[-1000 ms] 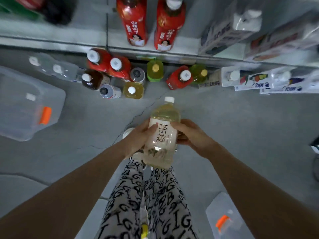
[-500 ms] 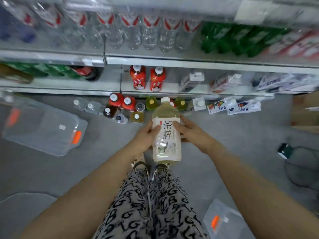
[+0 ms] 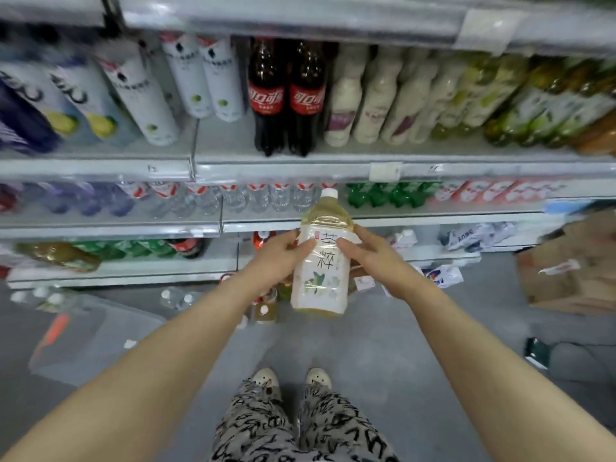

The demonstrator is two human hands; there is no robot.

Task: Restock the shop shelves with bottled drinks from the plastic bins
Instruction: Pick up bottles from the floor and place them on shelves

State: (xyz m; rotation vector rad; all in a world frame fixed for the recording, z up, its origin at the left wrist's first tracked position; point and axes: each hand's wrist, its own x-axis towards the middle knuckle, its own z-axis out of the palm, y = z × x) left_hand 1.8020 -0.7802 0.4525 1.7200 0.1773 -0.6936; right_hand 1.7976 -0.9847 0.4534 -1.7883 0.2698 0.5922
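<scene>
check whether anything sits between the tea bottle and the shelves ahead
The left hand and right hand hold the tea bottle in open air before the shelves. Nothing visible lies between, though most rows look full.

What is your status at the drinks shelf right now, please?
Left hand, right hand: both grip the tea bottle, upright. Not yet on the shelves. Loose bottles on floor below.

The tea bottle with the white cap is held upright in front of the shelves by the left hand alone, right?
No: the head view shows both hands holding the tea bottle, the left hand and the right hand gripping opposite sides. The rest is right.
</scene>
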